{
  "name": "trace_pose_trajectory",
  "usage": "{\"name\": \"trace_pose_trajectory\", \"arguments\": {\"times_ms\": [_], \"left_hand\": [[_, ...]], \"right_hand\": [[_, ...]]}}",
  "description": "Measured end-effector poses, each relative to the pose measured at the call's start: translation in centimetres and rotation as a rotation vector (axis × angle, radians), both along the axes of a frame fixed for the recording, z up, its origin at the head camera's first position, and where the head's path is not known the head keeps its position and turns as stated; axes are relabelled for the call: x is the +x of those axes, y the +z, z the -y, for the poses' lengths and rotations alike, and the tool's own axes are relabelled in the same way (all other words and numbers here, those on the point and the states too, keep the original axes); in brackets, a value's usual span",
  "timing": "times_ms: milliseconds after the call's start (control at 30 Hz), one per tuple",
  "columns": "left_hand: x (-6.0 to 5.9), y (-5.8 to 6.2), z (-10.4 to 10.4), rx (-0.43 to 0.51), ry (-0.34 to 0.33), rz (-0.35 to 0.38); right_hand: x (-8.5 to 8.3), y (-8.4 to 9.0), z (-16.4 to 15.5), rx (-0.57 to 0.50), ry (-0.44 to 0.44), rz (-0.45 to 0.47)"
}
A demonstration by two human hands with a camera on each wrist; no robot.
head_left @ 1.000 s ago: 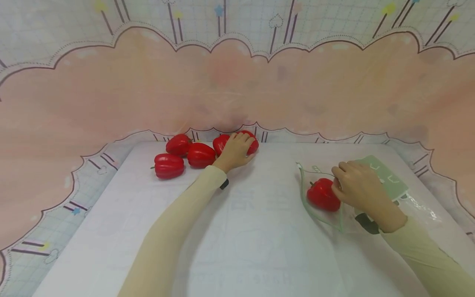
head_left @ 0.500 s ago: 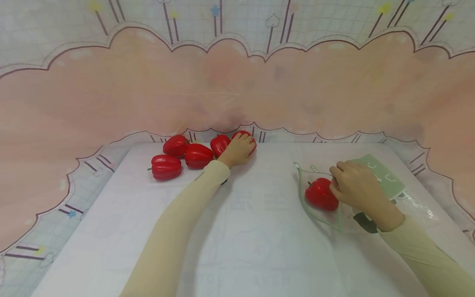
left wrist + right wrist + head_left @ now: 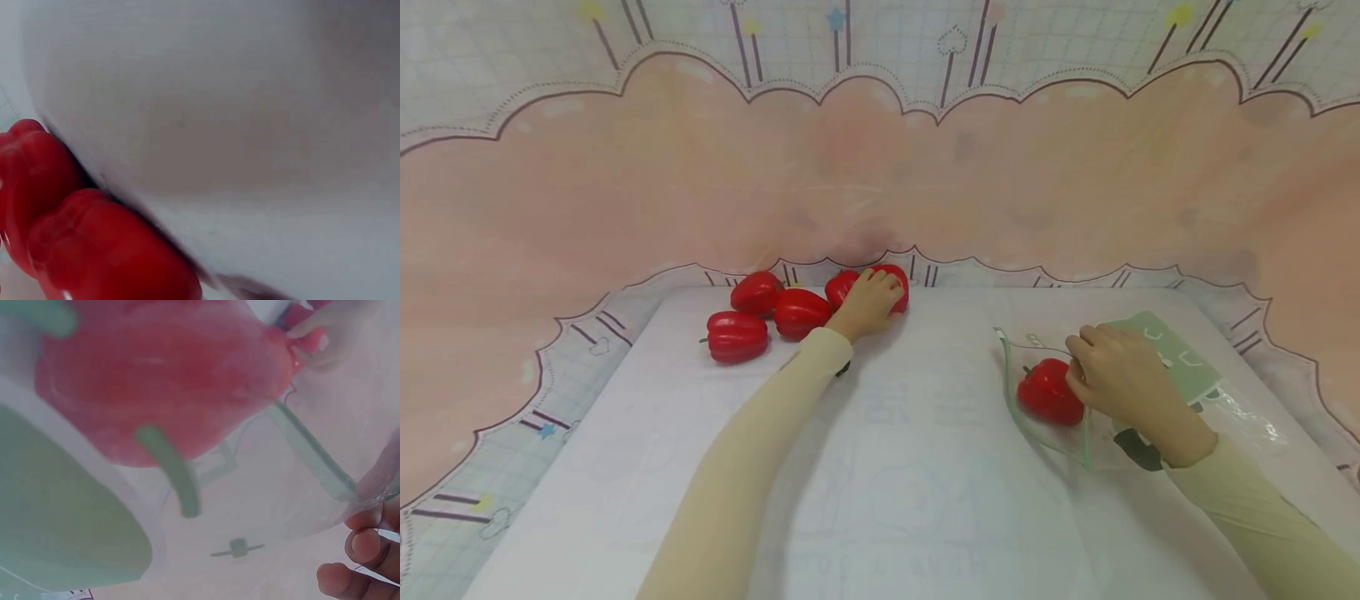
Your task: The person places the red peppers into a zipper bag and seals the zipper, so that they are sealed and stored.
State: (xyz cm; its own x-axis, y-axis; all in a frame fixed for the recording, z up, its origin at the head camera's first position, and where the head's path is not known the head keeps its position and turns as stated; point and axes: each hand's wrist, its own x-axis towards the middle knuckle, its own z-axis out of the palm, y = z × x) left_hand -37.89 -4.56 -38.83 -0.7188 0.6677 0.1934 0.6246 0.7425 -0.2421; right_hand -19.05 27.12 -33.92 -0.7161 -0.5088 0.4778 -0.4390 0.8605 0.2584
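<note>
My left hand (image 3: 868, 305) grips a red bell pepper (image 3: 897, 282) at the far edge of the table, its fingers curled over the top. Another bell pepper (image 3: 841, 287) lies just left of it, partly behind the hand. In the left wrist view, two bell peppers (image 3: 112, 256) fill the lower left corner; a blurred pale surface covers most of the rest. My right hand (image 3: 1122, 375) pinches the rim of a clear bag (image 3: 1011, 383) with green trim. One red bell pepper (image 3: 1049, 393) lies inside, seen through the film in the right wrist view.
Three more bell peppers lie at the back left: one behind (image 3: 757, 293), one in the middle (image 3: 802, 314) and one nearer me (image 3: 737, 337). A white covering (image 3: 880, 483) spreads over the table. A patterned curtain (image 3: 880, 183) hangs behind its far edge.
My left hand has shifted slightly left, and the bell pepper under its fingers has moved with it. The right hand, the bag and the other bell peppers stay in place.
</note>
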Motion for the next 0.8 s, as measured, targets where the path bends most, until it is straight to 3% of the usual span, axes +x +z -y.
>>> {"name": "trace_pose_trajectory", "arguments": {"times_ms": [233, 600, 800], "left_hand": [[-0.12, -0.34, 0.20, 0.036, 0.078, -0.018], [0.07, -0.34, -0.30, 0.054, 0.267, -0.049], [0.33, -0.10, -0.15, 0.066, 0.336, -0.044]], "right_hand": [[-0.23, -0.21, -0.20, -0.016, 0.042, -0.040], [-0.16, -0.25, -0.31, -0.023, 0.025, -0.027], [-0.15, -0.24, -0.34, -0.024, 0.022, -0.026]]}}
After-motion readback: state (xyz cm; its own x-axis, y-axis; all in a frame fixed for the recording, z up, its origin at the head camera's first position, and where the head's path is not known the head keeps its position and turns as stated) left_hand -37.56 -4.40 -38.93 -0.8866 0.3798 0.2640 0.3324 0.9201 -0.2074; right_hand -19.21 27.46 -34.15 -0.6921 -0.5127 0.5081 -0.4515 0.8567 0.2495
